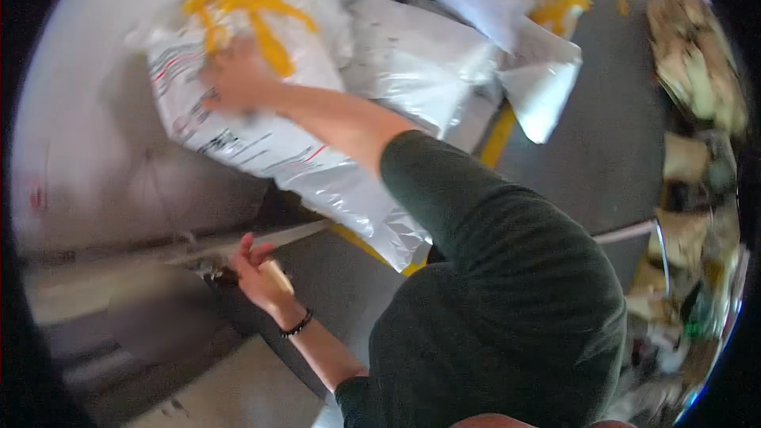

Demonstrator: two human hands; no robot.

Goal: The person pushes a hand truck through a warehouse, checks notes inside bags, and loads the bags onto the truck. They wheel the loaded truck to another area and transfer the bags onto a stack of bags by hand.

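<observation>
A large white plastic bag (261,131) with printed labels, red lines and a yellow tie (254,0) round its neck leans in front of me. My right hand (242,75) is at its upper part, just below the tie. Motion smears its fingers, so whether they grip is unclear. Lower down, my left hand (258,273) is apart from the bag, wearing a dark beaded bracelet (296,323). Some of its fingers are spread, and a small pale yellow, flat-sided thing (277,276) rests against its palm; its kind cannot be made out.
More white plastic bags (428,55) are heaped behind, some with yellow ties. A yellow line (498,136) runs along the grey floor (602,135). Cardboard and mixed scraps (690,166) line the right side. A pale wall or panel (87,135) stands left, near a blurred dark round shape (162,313).
</observation>
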